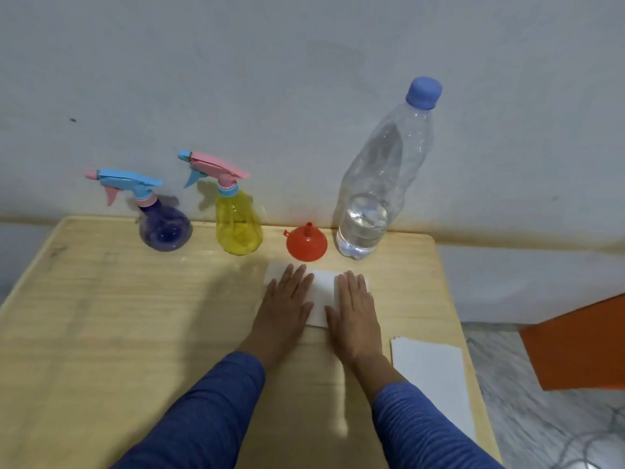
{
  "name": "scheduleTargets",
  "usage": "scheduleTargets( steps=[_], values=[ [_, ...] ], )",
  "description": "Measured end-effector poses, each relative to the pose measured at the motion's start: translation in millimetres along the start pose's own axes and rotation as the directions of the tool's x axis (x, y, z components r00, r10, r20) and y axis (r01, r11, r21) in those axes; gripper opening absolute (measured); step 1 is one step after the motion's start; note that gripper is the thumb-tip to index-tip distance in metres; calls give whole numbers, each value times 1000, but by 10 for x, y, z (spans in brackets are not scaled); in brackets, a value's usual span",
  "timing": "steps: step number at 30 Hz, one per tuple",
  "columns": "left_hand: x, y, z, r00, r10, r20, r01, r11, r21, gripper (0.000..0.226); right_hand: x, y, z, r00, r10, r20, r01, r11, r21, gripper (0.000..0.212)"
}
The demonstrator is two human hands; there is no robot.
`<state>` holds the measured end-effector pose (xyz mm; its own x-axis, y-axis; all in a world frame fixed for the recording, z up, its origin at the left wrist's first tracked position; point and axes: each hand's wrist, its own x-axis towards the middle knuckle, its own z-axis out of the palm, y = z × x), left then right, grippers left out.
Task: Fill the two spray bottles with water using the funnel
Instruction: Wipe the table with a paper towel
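Observation:
A purple spray bottle point(164, 230) with a blue trigger head stands at the back left of the wooden table point(101, 316). Right of it stands a yellow spray bottle point(238, 225) with a pink trigger head. A red funnel point(306, 244) lies wide end down beside it. A tall clear water bottle point(375, 184) with a blue cap, about a quarter full, stands at the back right. My left hand point(285, 302) and my right hand point(355, 309) lie flat, palms down, on a white sheet point(321, 292) in front of the funnel.
A stack of white paper point(429, 370) lies near the table's right edge. The table backs onto a grey wall. An orange object point(578, 343) stands on the patterned floor to the right.

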<state>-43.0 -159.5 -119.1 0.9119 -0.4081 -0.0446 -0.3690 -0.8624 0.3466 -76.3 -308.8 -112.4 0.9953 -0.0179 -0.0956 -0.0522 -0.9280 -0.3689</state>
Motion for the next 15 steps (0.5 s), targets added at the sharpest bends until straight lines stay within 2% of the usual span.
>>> scheduleTargets(
  steps=[2, 5, 7, 15],
  values=[
    [27, -3, 75, 996, -70, 55, 70, 998, 1, 76, 47, 13, 71, 999, 15, 38, -15, 1000, 3, 63],
    [22, -34, 144, 990, -121, 71, 118, 991, 56, 62, 73, -15, 164, 996, 16, 93, -9, 997, -80, 71],
    [12, -66, 139, 990, -119, 75, 115, 992, 59, 60, 84, -59, 225, 995, 19, 94, -10, 995, -96, 81],
    [-159, -546, -45, 991, -120, 63, 118, 992, 31, 59, 156, -547, 440, 995, 1, 100, 10, 994, -111, 83]
  ],
)
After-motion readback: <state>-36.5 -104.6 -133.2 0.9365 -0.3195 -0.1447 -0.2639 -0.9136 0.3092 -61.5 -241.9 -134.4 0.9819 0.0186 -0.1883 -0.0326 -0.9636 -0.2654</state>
